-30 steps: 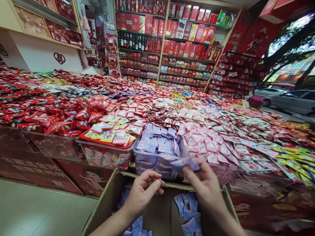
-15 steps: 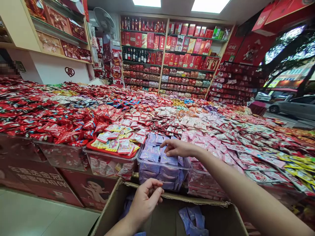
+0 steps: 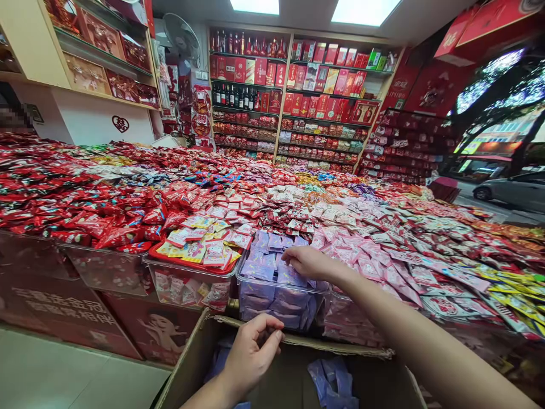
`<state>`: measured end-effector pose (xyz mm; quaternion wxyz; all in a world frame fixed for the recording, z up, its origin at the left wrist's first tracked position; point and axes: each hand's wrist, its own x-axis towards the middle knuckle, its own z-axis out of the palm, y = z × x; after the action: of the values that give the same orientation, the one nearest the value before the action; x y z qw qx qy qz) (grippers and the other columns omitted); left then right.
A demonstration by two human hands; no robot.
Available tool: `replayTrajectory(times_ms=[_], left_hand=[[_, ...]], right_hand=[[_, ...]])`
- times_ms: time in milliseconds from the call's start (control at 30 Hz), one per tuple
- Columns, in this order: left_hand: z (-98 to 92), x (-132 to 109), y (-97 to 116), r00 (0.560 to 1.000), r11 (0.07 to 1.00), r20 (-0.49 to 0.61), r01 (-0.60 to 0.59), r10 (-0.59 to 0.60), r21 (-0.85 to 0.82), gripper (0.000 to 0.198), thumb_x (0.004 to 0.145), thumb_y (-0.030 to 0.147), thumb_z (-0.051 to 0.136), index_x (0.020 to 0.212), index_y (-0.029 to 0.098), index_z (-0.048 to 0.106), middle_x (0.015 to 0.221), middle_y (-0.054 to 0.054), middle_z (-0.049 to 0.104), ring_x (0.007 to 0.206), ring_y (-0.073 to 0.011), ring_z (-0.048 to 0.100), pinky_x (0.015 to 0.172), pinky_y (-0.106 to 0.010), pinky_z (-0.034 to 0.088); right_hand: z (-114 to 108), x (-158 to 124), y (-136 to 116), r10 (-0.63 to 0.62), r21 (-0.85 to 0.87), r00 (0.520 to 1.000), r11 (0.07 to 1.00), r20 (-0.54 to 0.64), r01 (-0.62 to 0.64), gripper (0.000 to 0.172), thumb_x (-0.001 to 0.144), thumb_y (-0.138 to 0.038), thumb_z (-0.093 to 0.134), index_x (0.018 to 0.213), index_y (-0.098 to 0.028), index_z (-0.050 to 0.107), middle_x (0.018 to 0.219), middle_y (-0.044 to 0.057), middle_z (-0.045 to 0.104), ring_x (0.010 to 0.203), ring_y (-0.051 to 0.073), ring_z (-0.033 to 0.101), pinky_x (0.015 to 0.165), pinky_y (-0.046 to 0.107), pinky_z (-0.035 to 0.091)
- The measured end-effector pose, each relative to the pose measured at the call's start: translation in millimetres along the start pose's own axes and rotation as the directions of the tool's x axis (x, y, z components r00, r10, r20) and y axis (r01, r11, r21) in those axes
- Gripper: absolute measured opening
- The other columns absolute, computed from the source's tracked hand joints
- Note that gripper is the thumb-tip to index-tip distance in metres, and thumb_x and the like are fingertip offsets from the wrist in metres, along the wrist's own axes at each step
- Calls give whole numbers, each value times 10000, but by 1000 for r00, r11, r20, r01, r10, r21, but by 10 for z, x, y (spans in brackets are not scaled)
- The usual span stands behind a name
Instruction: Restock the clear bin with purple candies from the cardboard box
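Purple packets [image 3: 260, 270] fill a clear bin [image 3: 279, 284]; right hand [image 3: 307, 262] bent over the bin's right edge, grip unclear; left hand [image 3: 254, 347] half-open above a carton [image 3: 336, 346], near its far edge.

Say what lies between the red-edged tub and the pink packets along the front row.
In the head view, a clear tub of purple packets lies between the red-edged tub and the pink packets, with the right hand over it.

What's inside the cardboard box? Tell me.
Purple packets lie right of the middle in the cardboard box; more show at its left. The left hand and forearm hide whatever is behind them.
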<state>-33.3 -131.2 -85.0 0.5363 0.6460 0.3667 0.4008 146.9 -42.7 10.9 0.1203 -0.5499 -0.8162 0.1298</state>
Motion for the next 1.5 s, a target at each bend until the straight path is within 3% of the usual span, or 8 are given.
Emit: replayTrajectory(times_ms=[267,433,600,867,1100,1367,1500], left_hand=[[-9,-8,-32,998,995,13,-63,62,72,90,755,197,508,807,156,569,633,4,538,559,-122,545,544,-214,444],[-16,-15,-65,997,990,28,-81,78,113,104,764,206,493,816,163,572,637,1,540,564,-124,546,549,-210,443],[-21,-14,-65,993,981,43,-114,108,159,110,771,201,483,817,167,577,625,-2,547,574,-129,539,560,-211,438],[-18,10,-46,991,968,37,-137,132,208,112,771,199,481,806,165,582,664,-13,557,587,-133,535,559,-211,434],[-26,-12,-31,988,953,62,-153,142,262,121,776,204,471,809,160,579,669,-19,555,593,-136,530,568,-216,433],[-35,-7,-48,986,943,58,-168,158,287,130,774,216,476,804,172,595,691,-29,590,612,-145,546,569,-210,433],[-31,-9,-46,985,943,64,-172,160,286,131,775,219,476,806,178,596,688,-28,589,611,-146,544,570,-212,434]], right_hand=[[23,-2,-73,-44,27,999,999,7,43,288,728,-116,416,921,-149,628,909,74,662,817,167,586,723,244,420],[-27,-47,-42,-23,60,1000,998,11,22,275,782,-214,401,909,-123,626,812,78,658,696,155,567,610,238,411],[-82,-103,-7,-22,132,994,991,108,8,304,747,-380,476,808,-134,643,680,32,634,577,124,516,505,208,363],[1,16,-99,33,138,998,990,60,-41,248,738,-323,495,732,-117,632,599,13,581,532,99,443,467,197,308],[57,50,-113,22,118,999,993,37,-27,252,740,-317,491,740,-115,642,629,24,611,557,108,477,481,198,320],[-135,-89,-46,34,10,999,999,-19,-34,202,752,-242,470,831,-146,629,771,35,660,675,126,566,562,196,382],[-222,-186,65,105,-141,994,984,-15,-106,149,691,-180,522,758,-163,654,745,56,677,674,164,592,571,226,397]])
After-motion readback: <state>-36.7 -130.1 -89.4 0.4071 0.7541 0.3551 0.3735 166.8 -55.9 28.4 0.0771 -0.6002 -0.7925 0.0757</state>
